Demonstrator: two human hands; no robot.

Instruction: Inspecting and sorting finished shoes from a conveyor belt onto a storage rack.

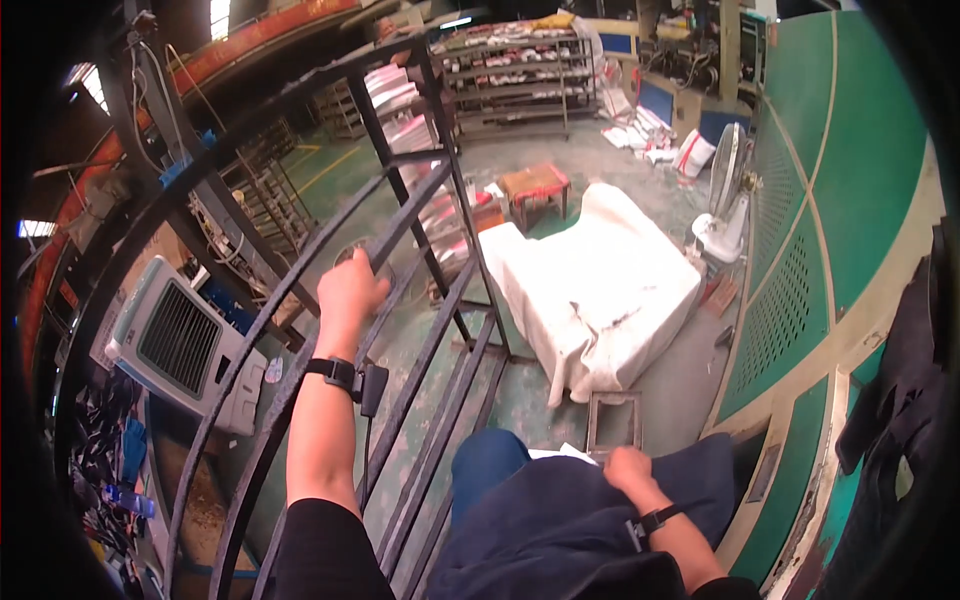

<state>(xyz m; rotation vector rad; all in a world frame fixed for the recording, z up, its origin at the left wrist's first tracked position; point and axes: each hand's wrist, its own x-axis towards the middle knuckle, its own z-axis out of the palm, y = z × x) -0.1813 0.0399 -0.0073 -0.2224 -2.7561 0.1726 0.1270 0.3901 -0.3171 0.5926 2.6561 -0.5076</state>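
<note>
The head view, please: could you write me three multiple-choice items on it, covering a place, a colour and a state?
1. Where is the left hand?
A. on the metal railing
B. on the pedestal fan
C. on the stool

2. What colour is the cloth-covered block?
A. red
B. white
C. black

3. How is the right hand?
A. raised overhead
B. holding a cup
C. resting on dark fabric

Answers: A, its grip closes round a rail bar; B, white cloth drapes it; C, it lies low on the fabric.
</note>
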